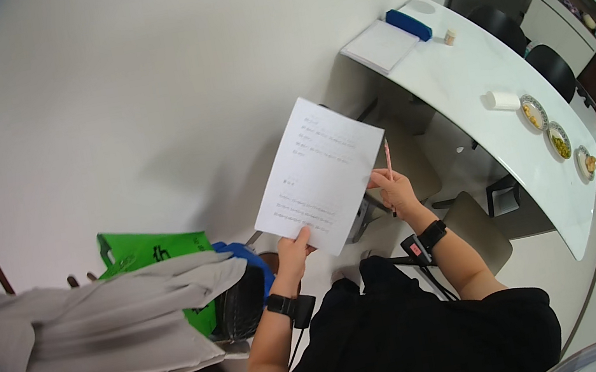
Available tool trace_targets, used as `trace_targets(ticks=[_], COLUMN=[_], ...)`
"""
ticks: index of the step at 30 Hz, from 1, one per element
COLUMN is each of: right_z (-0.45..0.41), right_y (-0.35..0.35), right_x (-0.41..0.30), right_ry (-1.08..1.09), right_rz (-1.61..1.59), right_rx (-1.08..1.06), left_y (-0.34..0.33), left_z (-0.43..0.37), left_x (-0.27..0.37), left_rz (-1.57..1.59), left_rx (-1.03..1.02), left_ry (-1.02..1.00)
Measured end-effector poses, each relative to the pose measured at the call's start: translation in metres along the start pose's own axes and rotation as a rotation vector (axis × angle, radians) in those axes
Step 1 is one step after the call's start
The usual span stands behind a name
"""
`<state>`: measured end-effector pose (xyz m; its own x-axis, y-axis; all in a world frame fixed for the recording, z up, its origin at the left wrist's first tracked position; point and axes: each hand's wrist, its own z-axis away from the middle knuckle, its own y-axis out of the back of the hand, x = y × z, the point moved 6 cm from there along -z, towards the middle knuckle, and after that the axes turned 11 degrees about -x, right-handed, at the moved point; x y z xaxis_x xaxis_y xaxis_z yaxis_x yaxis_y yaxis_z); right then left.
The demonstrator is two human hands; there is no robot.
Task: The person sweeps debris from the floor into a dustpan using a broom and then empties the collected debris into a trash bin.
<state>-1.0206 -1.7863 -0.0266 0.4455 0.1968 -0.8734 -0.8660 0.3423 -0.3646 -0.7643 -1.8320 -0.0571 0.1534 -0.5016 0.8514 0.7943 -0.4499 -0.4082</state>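
Note:
A white sheet of paper (325,169) bearing handwriting hangs tilted in front of me, its lower edge pinched by my left hand (294,251) with the thumb on top. At the sheet's right edge is my right hand (393,190), which holds a slim pink pencil or pen (387,156) upright between its fingers. Whether the right fingertips also grip the paper's edge I cannot tell. Each wrist wears a black strap with a small box and a cable.
A long white table (471,92) at the right bears a paper stack (381,47), a blue case (409,25), a small jar (449,37), a white cylinder (502,100) and several food plates (559,140). Chairs (474,233) stand by it. Grey cloth (121,328) and a green bag (160,247) are at left.

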Motion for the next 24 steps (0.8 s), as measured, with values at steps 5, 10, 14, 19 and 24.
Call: trace_targets(ticks=[5,10,14,19,24], right_z=[-0.014,-0.027,-0.045,-0.062,-0.059], right_y=[0.08,0.187,0.216,0.225,0.247], right_x=[-0.022,-0.047,-0.055,-0.057,-0.057], right_ry=[0.016,0.076,0.099,0.074,0.056], right_rz=[-0.018,-0.119,-0.22,-0.2,-0.159], right_rx=[0.106,0.341,0.344,0.344,0.42], left_y=[-0.034,-0.085,-0.118,-0.135,-0.144], left_z=[-0.045,-0.12,-0.183,-0.272,-0.363], left_x=[0.012,0.028,0.049,0.066,0.057], left_rz=[-0.052,-0.108,-0.115,-0.283,-0.134], left_rx=[-0.039,-0.08,-0.066,-0.015,-0.075], left_ry=[0.046,0.071,0.082,0.147,0.126])
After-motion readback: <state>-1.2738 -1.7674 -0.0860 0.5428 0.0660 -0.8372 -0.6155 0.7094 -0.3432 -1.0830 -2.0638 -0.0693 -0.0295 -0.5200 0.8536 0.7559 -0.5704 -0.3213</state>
